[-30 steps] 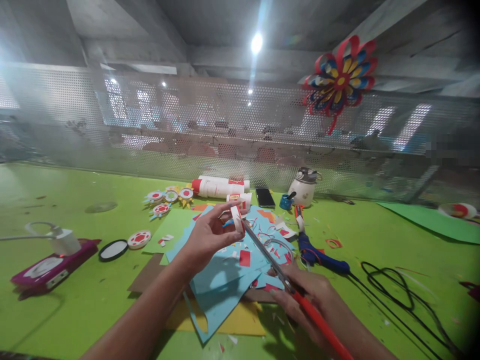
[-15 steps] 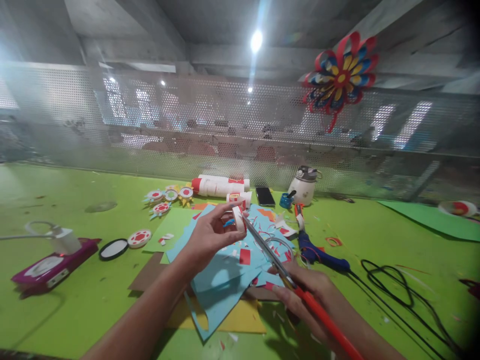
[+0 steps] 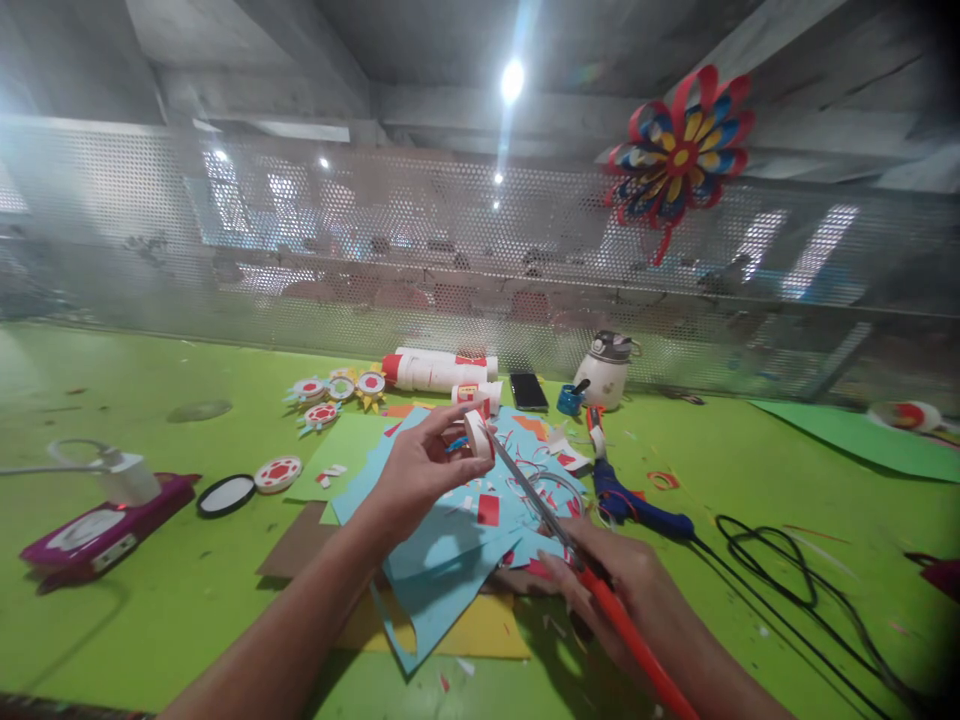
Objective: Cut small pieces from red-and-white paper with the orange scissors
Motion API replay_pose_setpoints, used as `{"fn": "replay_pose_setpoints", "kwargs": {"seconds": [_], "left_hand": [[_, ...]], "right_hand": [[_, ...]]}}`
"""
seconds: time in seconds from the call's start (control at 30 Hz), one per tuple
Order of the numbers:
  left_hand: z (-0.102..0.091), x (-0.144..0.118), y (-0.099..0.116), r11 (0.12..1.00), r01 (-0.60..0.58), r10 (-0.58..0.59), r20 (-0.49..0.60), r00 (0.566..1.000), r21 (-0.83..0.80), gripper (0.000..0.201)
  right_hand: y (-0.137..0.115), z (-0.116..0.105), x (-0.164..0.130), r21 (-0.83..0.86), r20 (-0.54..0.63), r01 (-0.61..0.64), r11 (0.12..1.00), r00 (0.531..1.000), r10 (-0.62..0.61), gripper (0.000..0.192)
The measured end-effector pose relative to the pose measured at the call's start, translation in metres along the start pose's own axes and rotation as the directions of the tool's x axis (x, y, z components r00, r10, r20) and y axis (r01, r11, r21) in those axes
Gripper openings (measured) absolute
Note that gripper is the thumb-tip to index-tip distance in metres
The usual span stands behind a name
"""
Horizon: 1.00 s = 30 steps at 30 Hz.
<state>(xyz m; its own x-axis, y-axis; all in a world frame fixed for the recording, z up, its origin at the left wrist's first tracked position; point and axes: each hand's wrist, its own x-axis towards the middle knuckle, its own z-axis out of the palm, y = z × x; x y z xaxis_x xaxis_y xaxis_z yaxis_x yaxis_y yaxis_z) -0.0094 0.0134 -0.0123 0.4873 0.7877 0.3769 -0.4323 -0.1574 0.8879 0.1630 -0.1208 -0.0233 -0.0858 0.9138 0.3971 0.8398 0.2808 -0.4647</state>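
Observation:
My left hand (image 3: pixel 424 458) pinches a short white paper ring (image 3: pixel 478 435) between thumb and fingers; a bit of blue shows inside it. A pair of scissors (image 3: pixel 541 508) with long metal blades and red handles is gripped in my right hand (image 3: pixel 611 575). The blade tips reach the ring's right edge, and I cannot tell whether they are cutting into it. Under both hands lie light blue paper sheets (image 3: pixel 442 550), strewn with red and white scraps. A clear roll of tape (image 3: pixel 559 490) rests on the paper beside the blades.
At the right lies a blue glue gun (image 3: pixel 645 515) with a looping black cord (image 3: pixel 795 570). White paper tubes (image 3: pixel 439 370), a phone (image 3: pixel 529 391), a blue jar (image 3: pixel 570 401) and a bottle (image 3: pixel 606 375) stand behind. A purple power strip (image 3: pixel 109 530) sits left, near flower-patterned discs (image 3: pixel 278 474).
The hands, ring and scissors hold nearly the same place. The view has shifted very slightly, and the scissors' handles sit a little further left.

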Motion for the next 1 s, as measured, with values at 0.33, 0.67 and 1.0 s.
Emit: {"fn": "replay_pose_setpoints", "kwargs": {"seconds": [0.33,0.67,1.0], "left_hand": [[0.002,0.000,-0.005,1.000,-0.016,0.016,0.002,1.000,0.001,0.063],[0.003,0.000,-0.005,0.999,-0.029,0.030,-0.044,0.999,0.017,0.061],[-0.002,0.003,-0.009,0.995,-0.075,0.075,0.008,0.997,0.062,0.054]], "right_hand": [[0.003,0.005,-0.004,-0.034,-0.011,-0.004,0.999,1.000,0.003,0.020],[-0.004,-0.001,-0.005,-0.013,0.042,-0.027,1.000,0.999,0.027,0.017],[0.000,-0.007,-0.003,0.156,0.099,-0.015,0.988,0.995,0.000,0.020]]}}
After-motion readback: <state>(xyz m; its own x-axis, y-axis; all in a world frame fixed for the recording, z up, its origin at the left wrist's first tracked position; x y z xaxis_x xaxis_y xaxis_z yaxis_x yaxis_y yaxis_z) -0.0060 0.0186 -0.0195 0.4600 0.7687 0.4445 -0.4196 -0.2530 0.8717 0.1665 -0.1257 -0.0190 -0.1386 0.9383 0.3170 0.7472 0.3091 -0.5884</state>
